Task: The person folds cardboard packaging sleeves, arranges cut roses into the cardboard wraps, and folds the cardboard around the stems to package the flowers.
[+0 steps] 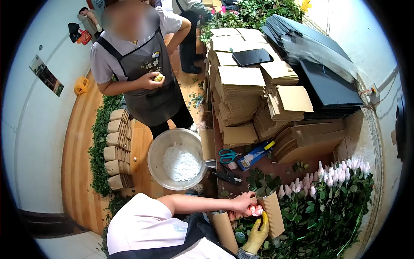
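My left hand (243,203), bare, has its fingers closed at a pink rose (256,210). Below that bloom, my right hand (257,233) wears a yellow glove, its thumb and fingers pinched against the rose's lower side; the stem is hidden. More pink rose heads (234,216) show under my left wrist. A brown corrugated cardboard sheet (273,214) stands to the right of the roses, and another cardboard piece (224,232) lies on their left. Green leaves surround both hands.
A co-worker (142,73) faces me, holding something yellowish. A bucket (155,172) of white pieces stands left of the table. Stacked cardboard (241,77) bears a phone (252,57). Teal scissors (227,156) and a black stapler-like tool (227,176) lie nearby. Wrapped pale-pink roses (334,176) fill the right.
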Action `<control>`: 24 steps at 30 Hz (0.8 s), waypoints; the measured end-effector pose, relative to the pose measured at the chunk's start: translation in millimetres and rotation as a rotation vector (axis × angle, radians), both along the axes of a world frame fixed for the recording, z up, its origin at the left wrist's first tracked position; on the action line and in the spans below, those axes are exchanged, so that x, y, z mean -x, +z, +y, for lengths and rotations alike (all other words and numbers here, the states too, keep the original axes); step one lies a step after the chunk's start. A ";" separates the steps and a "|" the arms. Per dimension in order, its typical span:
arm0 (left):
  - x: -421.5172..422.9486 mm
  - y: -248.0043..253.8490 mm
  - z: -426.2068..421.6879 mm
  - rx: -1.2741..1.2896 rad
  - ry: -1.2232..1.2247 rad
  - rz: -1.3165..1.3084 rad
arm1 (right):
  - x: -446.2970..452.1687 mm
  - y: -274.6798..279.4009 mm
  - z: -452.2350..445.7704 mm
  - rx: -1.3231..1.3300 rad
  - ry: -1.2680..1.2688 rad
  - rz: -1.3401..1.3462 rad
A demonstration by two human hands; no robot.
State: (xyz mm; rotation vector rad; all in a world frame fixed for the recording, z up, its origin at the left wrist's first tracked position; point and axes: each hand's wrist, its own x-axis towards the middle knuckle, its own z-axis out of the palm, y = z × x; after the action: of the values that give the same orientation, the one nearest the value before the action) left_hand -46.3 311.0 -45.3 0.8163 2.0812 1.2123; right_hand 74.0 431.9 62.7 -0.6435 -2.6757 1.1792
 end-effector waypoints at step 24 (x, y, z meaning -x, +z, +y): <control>-3.2 16.4 -21.5 -0.037 -0.039 -0.012 | 11.4 -29.9 -1.1 -0.375 0.148 -0.030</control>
State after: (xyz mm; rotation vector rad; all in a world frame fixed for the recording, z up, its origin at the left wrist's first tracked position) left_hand -43.2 289.5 -28.9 0.8605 2.0298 1.2358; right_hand 62.5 430.8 32.8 -0.4111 -2.8975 0.6645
